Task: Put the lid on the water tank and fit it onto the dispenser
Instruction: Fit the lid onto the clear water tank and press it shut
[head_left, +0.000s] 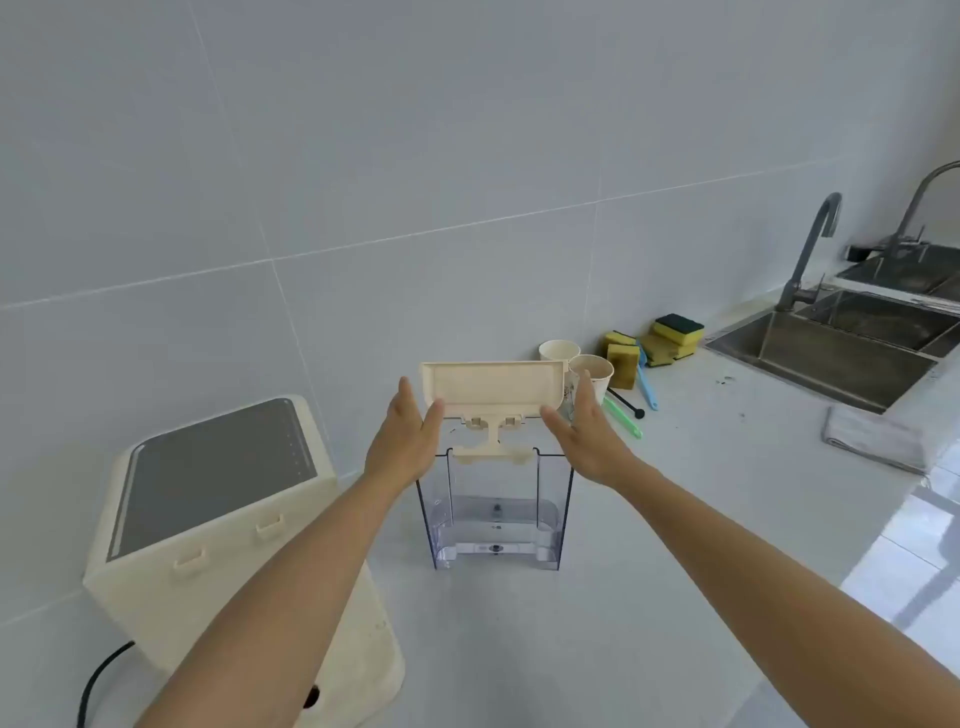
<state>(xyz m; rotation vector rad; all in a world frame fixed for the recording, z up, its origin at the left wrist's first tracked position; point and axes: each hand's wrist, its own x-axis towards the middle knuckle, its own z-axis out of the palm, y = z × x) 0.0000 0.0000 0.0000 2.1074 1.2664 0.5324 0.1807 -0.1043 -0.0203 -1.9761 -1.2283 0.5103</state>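
Observation:
A cream lid (491, 387) with a handle piece hanging below it is held just above the clear water tank (496, 514), tilted so its underside faces me. My left hand (405, 436) grips the lid's left end and my right hand (587, 431) grips its right end. The tank stands upright and empty on the white counter. The cream dispenser (218, 525), with a dark grey top panel, stands at the left of the tank, partly behind my left forearm.
Two paper cups (571, 364), several yellow-green sponges (660, 343) and brushes (647, 384) lie behind the tank. A steel sink (841, 358) with taps is at the right, a folded cloth (878, 441) beside it. The dispenser's black cable (98, 680) trails at the lower left.

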